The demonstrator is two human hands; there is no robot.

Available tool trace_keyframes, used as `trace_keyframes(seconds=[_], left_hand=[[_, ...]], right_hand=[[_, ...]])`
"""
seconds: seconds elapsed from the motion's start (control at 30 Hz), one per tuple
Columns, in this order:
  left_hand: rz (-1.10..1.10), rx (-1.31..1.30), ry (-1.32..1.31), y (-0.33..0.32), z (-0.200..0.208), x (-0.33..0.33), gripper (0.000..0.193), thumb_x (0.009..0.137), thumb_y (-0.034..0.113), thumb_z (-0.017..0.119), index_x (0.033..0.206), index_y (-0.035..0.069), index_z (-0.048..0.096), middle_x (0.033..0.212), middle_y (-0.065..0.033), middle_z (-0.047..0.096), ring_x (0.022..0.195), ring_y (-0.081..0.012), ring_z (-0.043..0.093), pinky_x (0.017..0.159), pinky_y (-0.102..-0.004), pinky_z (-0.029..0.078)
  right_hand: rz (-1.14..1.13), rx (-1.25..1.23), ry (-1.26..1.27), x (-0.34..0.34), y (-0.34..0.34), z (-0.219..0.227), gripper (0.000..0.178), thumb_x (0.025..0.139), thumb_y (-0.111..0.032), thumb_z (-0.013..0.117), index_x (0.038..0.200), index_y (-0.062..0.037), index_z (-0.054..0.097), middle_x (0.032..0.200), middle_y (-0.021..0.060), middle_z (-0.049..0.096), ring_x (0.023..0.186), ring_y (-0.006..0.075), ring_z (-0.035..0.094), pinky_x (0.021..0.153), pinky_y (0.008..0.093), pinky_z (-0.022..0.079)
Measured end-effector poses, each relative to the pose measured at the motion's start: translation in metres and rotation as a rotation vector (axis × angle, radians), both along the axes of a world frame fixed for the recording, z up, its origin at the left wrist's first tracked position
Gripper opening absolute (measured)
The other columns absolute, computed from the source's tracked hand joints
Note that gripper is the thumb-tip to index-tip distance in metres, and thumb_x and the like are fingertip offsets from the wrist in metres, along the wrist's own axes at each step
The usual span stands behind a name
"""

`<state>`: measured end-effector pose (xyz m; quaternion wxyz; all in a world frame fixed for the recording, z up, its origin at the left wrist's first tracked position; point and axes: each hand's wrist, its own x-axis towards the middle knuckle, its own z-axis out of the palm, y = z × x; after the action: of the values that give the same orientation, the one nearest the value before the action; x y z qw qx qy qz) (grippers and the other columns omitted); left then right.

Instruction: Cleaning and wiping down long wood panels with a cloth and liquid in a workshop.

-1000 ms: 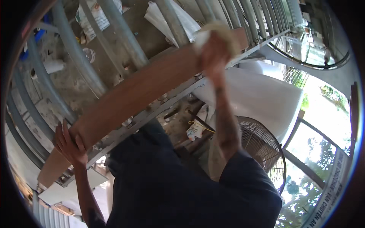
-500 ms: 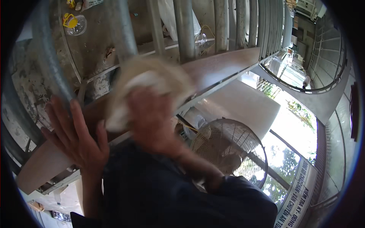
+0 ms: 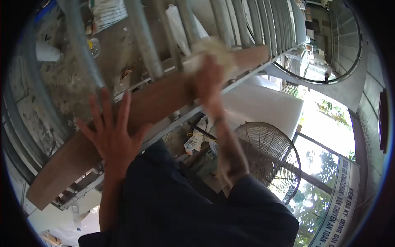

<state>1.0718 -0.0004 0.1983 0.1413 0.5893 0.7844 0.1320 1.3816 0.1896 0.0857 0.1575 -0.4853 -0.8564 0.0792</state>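
A long brown wooden board (image 3: 158, 99) lies slantwise in front of me, across a metal frame. My left hand (image 3: 115, 138) rests on its near left part with the fingers stretched and spread, holding nothing. My right hand (image 3: 209, 80) is farther right along the board and smeared by motion. Beneath and ahead of its fingers is a pale beige cloth (image 3: 218, 51), bunched and blurred, pressed to the board's surface. The exact grip of the right fingers is hard to make out.
Grey metal bars (image 3: 144, 39) rise along the board's far side. A metal rail (image 3: 181, 119) runs along its near edge. A round fan (image 3: 269, 160) with a wire guard stands near my right forearm. Beyond the bars, a white sack (image 3: 108, 14) sits on the floor.
My right hand and the cloth have moved right and away along the board. The view has shifted; my left hand remains spread on the board, with more of the wood showing between the hands.
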Motion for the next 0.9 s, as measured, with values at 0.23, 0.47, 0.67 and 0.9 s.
trace_keyframes(seconds=[0.23, 0.47, 0.67, 0.9], left_hand=[[-0.015, -0.024, 0.130, -0.020, -0.003, -0.018, 0.094, 0.073, 0.085, 0.055, 0.150, 0.032, 0.047, 0.159, -0.0106, 0.036, 0.150, -0.0361, 0.026, 0.113, -0.0728, 0.010], [0.062, 0.042, 0.103, -0.034, -0.008, -0.024, 0.091, 0.065, 0.082, 0.067, 0.140, 0.031, 0.060, 0.138, -0.0082, 0.041, 0.131, -0.0327, 0.040, 0.118, -0.0642, 0.017], [0.041, 0.082, 0.206, -0.046, -0.002, -0.037, 0.087, 0.066, 0.087, 0.061, 0.134, 0.032, 0.065, 0.131, -0.0088, 0.049, 0.123, -0.0331, 0.044, 0.113, -0.0577, 0.025], [0.107, 0.041, 0.211, -0.062, 0.000, -0.045, 0.089, 0.065, 0.086, 0.062, 0.135, 0.032, 0.065, 0.127, -0.0096, 0.051, 0.118, -0.0338, 0.046, 0.109, -0.0541, 0.030]], right_hand=[[0.368, -0.074, 0.098, -0.071, 0.012, 0.089, 0.028, 0.081, -0.018, 0.076, 0.109, -0.0126, 0.075, 0.120, 0.0064, 0.066, 0.116, 0.0307, 0.059, 0.099, 0.0463, 0.047], [0.096, -0.649, 0.148, 0.106, 0.219, 0.114, 0.022, 0.085, -0.013, 0.077, 0.098, 0.0002, 0.066, 0.101, 0.0073, 0.063, 0.091, 0.0167, 0.063, 0.080, 0.0311, 0.053], [0.692, -0.269, -0.123, -0.061, 0.103, 0.102, 0.014, 0.078, -0.028, 0.074, 0.082, -0.0144, 0.071, 0.091, 0.0025, 0.064, 0.093, 0.0229, 0.064, 0.078, 0.0414, 0.051], [0.341, -0.549, -0.244, 0.010, 0.177, 0.130, 0.025, 0.084, -0.027, 0.074, 0.088, -0.0021, 0.074, 0.088, 0.0129, 0.070, 0.084, 0.0240, 0.069, 0.077, 0.0382, 0.054]])
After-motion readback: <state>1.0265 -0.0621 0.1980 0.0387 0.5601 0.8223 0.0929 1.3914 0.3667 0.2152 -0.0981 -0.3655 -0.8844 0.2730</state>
